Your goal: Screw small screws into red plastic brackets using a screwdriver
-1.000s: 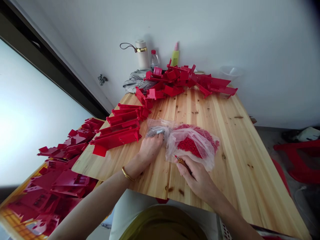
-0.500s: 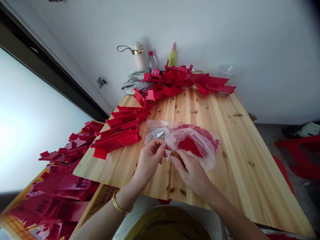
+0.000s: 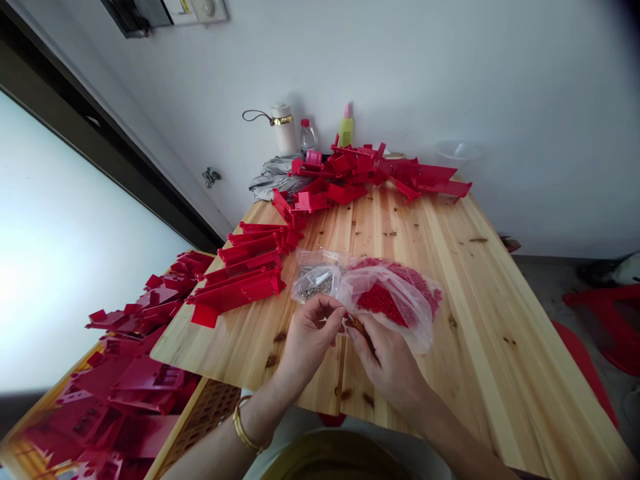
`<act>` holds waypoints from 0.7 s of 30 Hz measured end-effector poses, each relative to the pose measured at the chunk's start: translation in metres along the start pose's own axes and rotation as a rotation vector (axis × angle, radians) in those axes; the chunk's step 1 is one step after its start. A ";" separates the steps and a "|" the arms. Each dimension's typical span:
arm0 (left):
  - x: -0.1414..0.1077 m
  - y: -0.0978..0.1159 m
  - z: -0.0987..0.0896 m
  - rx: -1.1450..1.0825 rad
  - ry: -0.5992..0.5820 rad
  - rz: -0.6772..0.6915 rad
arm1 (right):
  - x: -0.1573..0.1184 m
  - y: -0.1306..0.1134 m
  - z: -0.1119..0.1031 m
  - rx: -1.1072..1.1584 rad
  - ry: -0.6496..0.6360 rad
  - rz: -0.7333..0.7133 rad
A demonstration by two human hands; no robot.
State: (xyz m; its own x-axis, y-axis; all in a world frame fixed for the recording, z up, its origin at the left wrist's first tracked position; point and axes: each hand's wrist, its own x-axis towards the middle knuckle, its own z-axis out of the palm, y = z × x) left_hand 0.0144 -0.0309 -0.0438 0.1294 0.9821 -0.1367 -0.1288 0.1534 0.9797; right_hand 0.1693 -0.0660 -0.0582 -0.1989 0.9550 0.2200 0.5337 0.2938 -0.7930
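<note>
My left hand [image 3: 311,337] has thumb and forefinger pinched together over the near part of the table; what sits between the fingertips is too small to make out. In my right hand [image 3: 387,357] is a screwdriver [image 3: 361,328] with an amber-brown handle, its short metal tip turned towards the left fingertips. Just beyond the hands lies an open clear bag of small metal pieces [image 3: 317,279], perhaps screws. Beside it on the right, a larger clear plastic bag [image 3: 420,323] holds many small red pieces [image 3: 381,300].
Red plastic panels [image 3: 245,290] line the table's left side, and more red parts [image 3: 360,163] are heaped at the back. A crate [image 3: 200,413] of red parts stands lower left. A cream flask [image 3: 285,130], a small bottle [image 3: 307,137] and grey cloth [image 3: 277,177] sit by the wall.
The view has tilted up a little, so everything appears lower. Both hands stay close together, with the screwdriver tip now nearer the left fingertips and more hidden.
</note>
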 end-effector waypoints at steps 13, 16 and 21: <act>0.070 0.077 -0.012 0.550 -0.117 0.325 | -0.007 0.010 -0.023 0.044 0.207 -0.104; 0.152 0.128 -0.030 1.050 0.091 0.490 | -0.009 0.014 -0.026 0.074 0.212 -0.082; 0.250 0.174 -0.041 1.559 -0.039 0.133 | -0.012 0.018 -0.026 0.087 0.238 -0.056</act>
State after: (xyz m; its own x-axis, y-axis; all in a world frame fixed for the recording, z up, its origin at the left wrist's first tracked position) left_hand -0.0160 0.2454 0.0862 0.2281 0.9717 -0.0608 0.9622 -0.2154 0.1666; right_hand 0.2027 -0.0714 -0.0600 -0.0215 0.9230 0.3841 0.4528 0.3515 -0.8194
